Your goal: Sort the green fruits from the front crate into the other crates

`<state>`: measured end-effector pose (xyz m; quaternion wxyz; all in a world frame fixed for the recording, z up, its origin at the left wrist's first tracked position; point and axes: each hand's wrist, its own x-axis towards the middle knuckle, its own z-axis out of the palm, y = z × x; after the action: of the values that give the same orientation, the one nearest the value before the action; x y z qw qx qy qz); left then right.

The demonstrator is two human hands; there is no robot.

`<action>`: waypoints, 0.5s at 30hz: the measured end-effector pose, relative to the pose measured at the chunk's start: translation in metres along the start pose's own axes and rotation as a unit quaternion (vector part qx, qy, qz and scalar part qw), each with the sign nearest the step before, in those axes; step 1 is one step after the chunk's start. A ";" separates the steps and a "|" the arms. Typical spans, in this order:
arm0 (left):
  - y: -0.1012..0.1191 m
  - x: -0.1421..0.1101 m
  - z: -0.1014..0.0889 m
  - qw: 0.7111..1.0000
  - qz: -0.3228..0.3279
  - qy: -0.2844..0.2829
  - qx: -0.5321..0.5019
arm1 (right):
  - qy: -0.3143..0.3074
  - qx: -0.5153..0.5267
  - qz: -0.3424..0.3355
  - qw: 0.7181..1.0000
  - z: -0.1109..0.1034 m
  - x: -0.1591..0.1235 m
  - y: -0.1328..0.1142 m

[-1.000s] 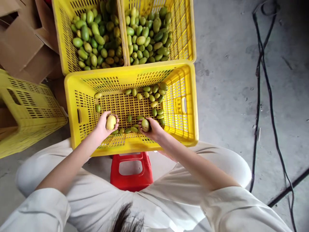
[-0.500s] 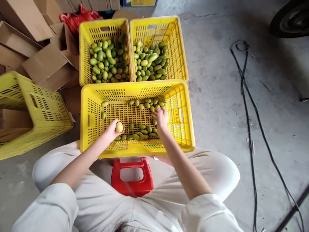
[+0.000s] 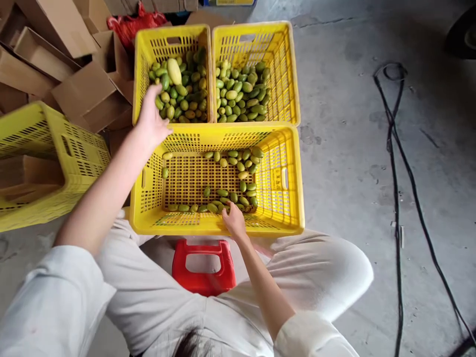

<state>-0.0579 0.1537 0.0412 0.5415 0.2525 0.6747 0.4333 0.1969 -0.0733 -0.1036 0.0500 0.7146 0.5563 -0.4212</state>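
My left hand (image 3: 151, 116) is open over the near left edge of the back left crate (image 3: 211, 74), its fingers spread. Just beyond the fingertips, a large pale-yellow oval fruit (image 3: 174, 72) appears above the green fruits (image 3: 181, 90); whether it rests on them I cannot tell. Inside the front yellow crate (image 3: 215, 130), my right hand (image 3: 233, 219) is at the near row, fingers curled at a small green oval fruit (image 3: 222, 206). More green fruits (image 3: 243, 201) lie beside it, and another cluster (image 3: 245, 158) sits along the far right.
A back right crate (image 3: 293, 74) also holds green fruits (image 3: 241, 94). Cardboard boxes (image 3: 84, 94) and another yellow crate (image 3: 70, 148) stand to the left. A red stool (image 3: 204, 282) is between my legs. A black cable (image 3: 397, 198) runs over the floor on the right.
My left hand has moved from the front crate to the back left one and let go of the yellow fruit. My right hand has shifted from the far right cluster to the near row.
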 end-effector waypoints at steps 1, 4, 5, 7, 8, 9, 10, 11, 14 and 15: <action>-0.020 0.002 -0.006 0.998 0.016 0.029 0.044 | -0.011 -0.011 -0.003 1.000 0.001 0.001 0.000; -0.099 0.000 -0.026 0.982 -0.009 0.014 0.187 | -0.067 -0.044 -0.015 0.997 0.004 0.004 0.001; -0.127 -0.004 -0.033 0.931 -0.035 -0.081 0.353 | -0.086 -0.051 -0.018 0.995 0.005 0.005 0.001; -0.180 -0.014 -0.047 0.883 -0.086 -0.163 0.431 | -0.118 -0.062 -0.023 0.991 0.007 0.009 0.002; -0.203 -0.019 -0.054 0.861 -0.109 -0.195 0.457 | -0.131 -0.069 -0.026 0.989 0.008 0.010 0.002; -0.225 -0.025 -0.061 0.837 -0.131 -0.219 0.483 | -0.141 -0.075 -0.029 0.987 0.009 0.011 0.002; -0.245 -0.030 -0.066 0.814 -0.152 -0.236 0.509 | -0.148 -0.081 -0.032 0.985 0.009 0.012 0.002; -0.263 -0.035 -0.071 0.792 -0.168 -0.249 0.531 | -0.154 -0.085 -0.035 0.984 0.010 0.012 0.002; -0.310 -0.042 -0.080 0.733 -0.212 -0.289 0.579 | -0.166 -0.106 -0.044 0.979 0.010 0.011 0.002; -0.322 -0.042 -0.081 0.716 -0.221 -0.302 0.590 | -0.170 -0.114 -0.048 0.978 0.010 0.011 0.001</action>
<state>-0.0811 -0.0657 -0.2109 0.5380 0.4814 0.6310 -0.2841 0.1925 -0.0713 -0.1178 0.2050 0.5943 0.6179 -0.4723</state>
